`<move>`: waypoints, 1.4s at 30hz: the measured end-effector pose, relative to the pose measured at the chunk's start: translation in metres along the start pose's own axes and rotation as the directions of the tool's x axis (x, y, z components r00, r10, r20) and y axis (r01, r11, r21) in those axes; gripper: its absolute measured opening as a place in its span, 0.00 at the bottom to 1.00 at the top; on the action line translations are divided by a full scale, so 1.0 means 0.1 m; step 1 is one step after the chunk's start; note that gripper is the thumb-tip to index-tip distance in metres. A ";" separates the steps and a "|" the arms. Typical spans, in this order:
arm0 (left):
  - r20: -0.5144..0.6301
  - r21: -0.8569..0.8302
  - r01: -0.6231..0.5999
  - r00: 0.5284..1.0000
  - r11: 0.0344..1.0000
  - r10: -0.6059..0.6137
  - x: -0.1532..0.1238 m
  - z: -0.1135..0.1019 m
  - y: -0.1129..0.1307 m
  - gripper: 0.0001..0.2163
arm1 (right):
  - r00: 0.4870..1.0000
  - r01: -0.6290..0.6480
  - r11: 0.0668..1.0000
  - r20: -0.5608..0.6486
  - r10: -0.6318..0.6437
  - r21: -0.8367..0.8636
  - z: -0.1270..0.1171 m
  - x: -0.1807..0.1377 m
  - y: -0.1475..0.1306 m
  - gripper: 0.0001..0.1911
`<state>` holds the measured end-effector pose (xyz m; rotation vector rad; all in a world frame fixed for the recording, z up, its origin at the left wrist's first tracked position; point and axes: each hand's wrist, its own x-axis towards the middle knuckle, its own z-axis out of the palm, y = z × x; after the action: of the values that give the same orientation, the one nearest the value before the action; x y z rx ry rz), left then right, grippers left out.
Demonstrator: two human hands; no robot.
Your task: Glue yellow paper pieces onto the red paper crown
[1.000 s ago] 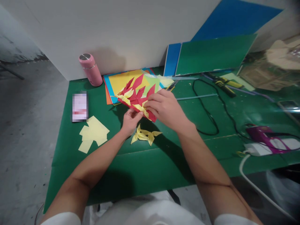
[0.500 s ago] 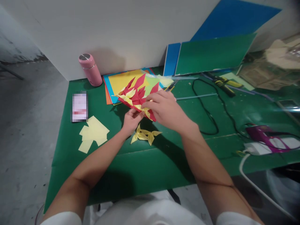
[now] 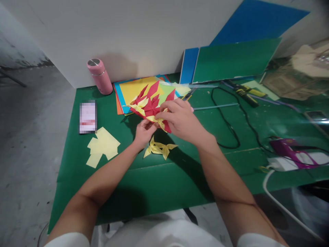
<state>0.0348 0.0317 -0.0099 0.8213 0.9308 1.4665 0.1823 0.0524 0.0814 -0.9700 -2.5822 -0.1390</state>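
A red folded-paper piece (image 3: pixel 153 105) with pointed petals is held up above the table, with yellow paper flowers on it. My left hand (image 3: pixel 144 133) grips its lower edge from beneath, thumb and fingers pinched together. From the right, my right hand (image 3: pixel 180 118) reaches over it, its fingertips closed on a yellow paper flower (image 3: pixel 161 122) at the near edge. Another yellow flower (image 3: pixel 139 107) sits at the piece's left end. Below my hands, more yellow folded flowers (image 3: pixel 159 148) lie on the table. My right fingers hide part of the red piece.
Yellow paper squares (image 3: pixel 102 147) and a phone (image 3: pixel 87 117) lie on the left. A pink bottle (image 3: pixel 100 77) stands beside coloured paper sheets (image 3: pixel 123 90). A black cable (image 3: pixel 232 135), pliers (image 3: pixel 244 92) and a purple glue gun (image 3: pixel 290 151) are on the right.
My right hand has shifted very slightly to the right at the yellow flower. My left hand and the red piece stay almost in place.
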 end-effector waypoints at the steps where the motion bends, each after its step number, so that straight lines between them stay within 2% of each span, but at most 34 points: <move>1: -0.004 0.002 0.000 1.000 1.000 0.000 0.00 0.00 0.00 0.18 | 1.000 -0.003 1.000 -0.002 0.003 -0.013 0.01 0.00 0.00 0.14; 10: 0.002 0.011 -0.029 1.000 1.000 0.029 -0.03 0.02 0.03 0.14 | 0.998 -0.048 0.998 -0.033 0.046 -0.049 0.04 0.00 0.00 0.17; 24: -0.029 -0.029 -0.007 1.000 1.000 0.006 -0.01 -0.03 -0.02 0.17 | 0.996 -0.089 0.993 -0.008 0.090 0.076 0.01 -0.02 0.02 0.19; 30: -0.019 -0.089 0.014 1.000 0.996 -0.016 0.03 -0.06 -0.07 0.20 | 0.988 -0.132 0.985 -0.067 0.140 0.113 -0.10 -0.10 0.12 0.22; 42: -0.012 -0.078 -0.004 1.000 0.997 0.003 0.03 -0.10 -0.13 0.19 | 0.995 -0.100 0.994 0.032 0.099 0.037 -0.11 -0.06 0.10 0.22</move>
<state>0.0317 0.0341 -0.0261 0.7578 0.8765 1.5026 0.1965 0.0535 0.0893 -1.0926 -2.5478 -0.0484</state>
